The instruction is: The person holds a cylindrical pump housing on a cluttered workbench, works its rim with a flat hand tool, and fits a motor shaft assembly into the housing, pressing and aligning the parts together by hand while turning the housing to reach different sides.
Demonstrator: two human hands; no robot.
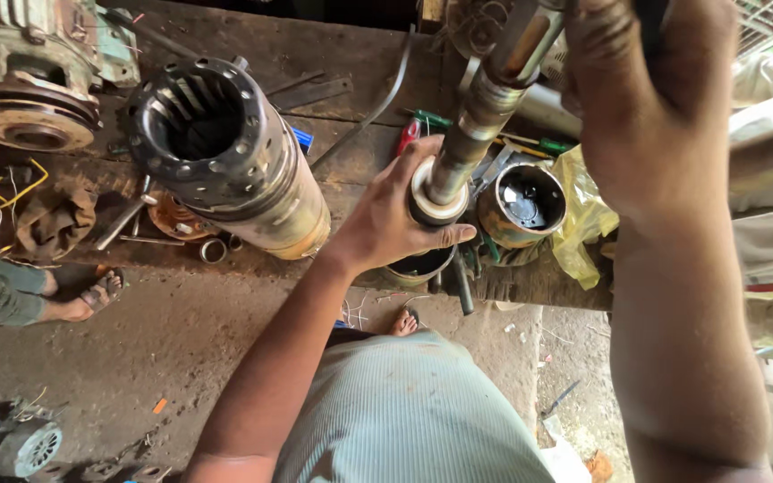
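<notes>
A long steel rotor shaft (485, 103) stands nearly upright over the wooden workbench (333, 54). My left hand (395, 215) wraps around its lower end, fingers and thumb on a white ring with a dark collar (436, 201). My right hand (646, 98) is raised close to the camera and closed around the shaft's upper part. A big cylindrical motor housing (225, 156) with a ring of bolt holes lies on the bench to the left. A round metal cup-shaped part (522, 204) sits right of the shaft.
An old motor with a pulley (33, 80) stands at the bench's far left. Screwdrivers (422, 121), wires (11, 192) and a yellow plastic bag (583, 215) lie on the bench. Another person's sandalled foot (91, 295) is on the dirt floor at left. A small motor (11, 443) lies bottom left.
</notes>
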